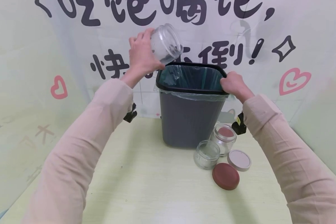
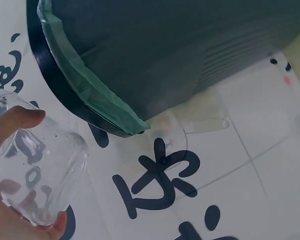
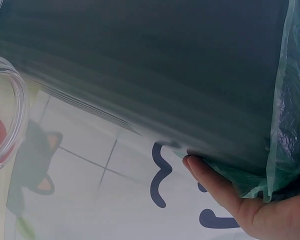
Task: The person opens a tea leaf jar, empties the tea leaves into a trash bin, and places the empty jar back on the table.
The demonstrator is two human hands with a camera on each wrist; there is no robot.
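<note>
My left hand grips a clear glass jar, tilted with its mouth toward the bin's left rim. In the left wrist view, thumb and fingers wrap round the jar. A grey trash bin with a black rim and a green plastic liner stands on the table. My right hand holds the bin's right rim. In the right wrist view, the right hand has its fingers at the liner along the bin's edge.
Right of the bin's base stand two open glass jars, a short jar and a taller jar. A white lid and a red lid lie beside them on the table. A printed wall sheet rises behind.
</note>
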